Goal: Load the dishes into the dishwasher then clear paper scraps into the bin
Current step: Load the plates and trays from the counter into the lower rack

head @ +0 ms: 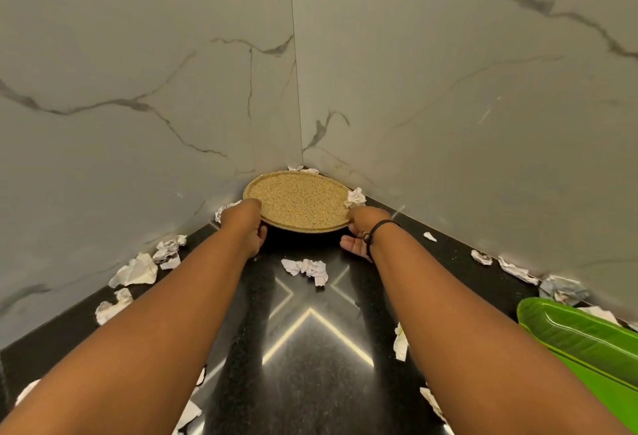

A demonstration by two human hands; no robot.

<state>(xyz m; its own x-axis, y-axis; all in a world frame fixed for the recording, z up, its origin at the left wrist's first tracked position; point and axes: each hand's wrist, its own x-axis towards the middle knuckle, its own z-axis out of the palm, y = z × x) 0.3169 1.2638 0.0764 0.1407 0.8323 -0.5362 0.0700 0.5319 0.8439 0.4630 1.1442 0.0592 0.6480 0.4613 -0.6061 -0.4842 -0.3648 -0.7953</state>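
A round speckled tan plate [298, 198] sits tilted in the far corner of the black counter [310, 348], its near edge raised. My left hand [247, 227] grips the plate's left rim, fingers curled under it. My right hand [359, 232] holds the right rim, with the fingers under the plate and the palm turned up. Crumpled paper scraps lie around: one [307, 269] just in front of the plate, one [355, 197] by its right rim, several [138, 270] along the left wall.
Marble walls meet in a corner right behind the plate. A green leaf-shaped dish [583, 338] lies at the right edge of the counter. More paper scraps [518, 272] line the right wall, and others [400, 343] lie under my right forearm.
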